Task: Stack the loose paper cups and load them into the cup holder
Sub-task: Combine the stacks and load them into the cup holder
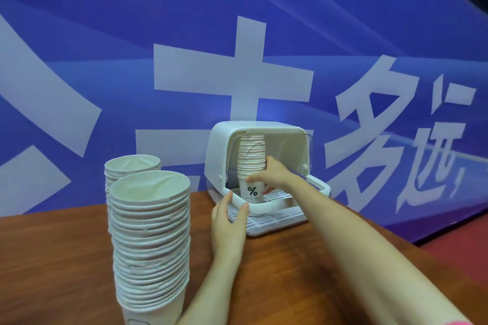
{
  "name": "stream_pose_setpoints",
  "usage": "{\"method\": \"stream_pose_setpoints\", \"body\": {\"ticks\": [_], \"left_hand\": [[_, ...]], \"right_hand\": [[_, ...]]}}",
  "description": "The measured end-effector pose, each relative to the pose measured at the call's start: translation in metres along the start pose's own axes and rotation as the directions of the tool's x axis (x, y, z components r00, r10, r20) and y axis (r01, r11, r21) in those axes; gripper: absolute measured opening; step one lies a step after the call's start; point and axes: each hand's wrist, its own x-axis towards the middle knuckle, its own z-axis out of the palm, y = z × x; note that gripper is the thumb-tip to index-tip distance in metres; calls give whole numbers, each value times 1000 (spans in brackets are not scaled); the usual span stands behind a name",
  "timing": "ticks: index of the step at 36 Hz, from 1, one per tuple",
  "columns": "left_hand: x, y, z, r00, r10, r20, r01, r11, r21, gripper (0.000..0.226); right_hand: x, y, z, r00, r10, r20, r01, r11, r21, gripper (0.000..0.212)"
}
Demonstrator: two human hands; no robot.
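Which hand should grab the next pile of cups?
Probably the left hand: it only holds the cup holder's handle, nearer the waiting cup stacks. The right hand grips the loaded stack.

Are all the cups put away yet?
Not yet. The cups are already stacked. The right hand grips one stack inside the cup holder, while the left hand holds its front rim. Two tall stacks wait on the table.

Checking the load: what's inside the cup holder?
One cup stack stands on the slotted tray inside the cup holder, held by the right hand. The hand hides whatever is behind it.
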Motion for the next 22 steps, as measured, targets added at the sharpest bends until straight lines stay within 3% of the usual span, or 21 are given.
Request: {"method": "stream_pose_setpoints", "body": {"ticks": [4,7,11,16,19,22], "left_hand": [[1,-2,0,1000,10,2,-10,1000,-8,47],[2,-3,0,1000,15,1,-15,1000,-4,47],[2,-5,0,1000,17,1,-17,1000,6,47],[2,-5,0,1000,16,1,-16,1000,7,47],[3,-5,1,1000,11,-5,-10,1000,14,47],[3,-4,1,1000,12,-11,-12,1000,16,46]], "right_hand": [[1,4,1,1000,-2,-4,2,1000,21,35],[3,11,1,1000,29,-12,-28,996,83,59],[5,16,0,999,46,15,-48,990,136,65],[-4,16,-8,995,22,93,-36,988,152,41],[-12,22,-17,994,-7,108,-5,993,114,64],[-24,32,-23,997,-35,66,28,995,96,74]]}}
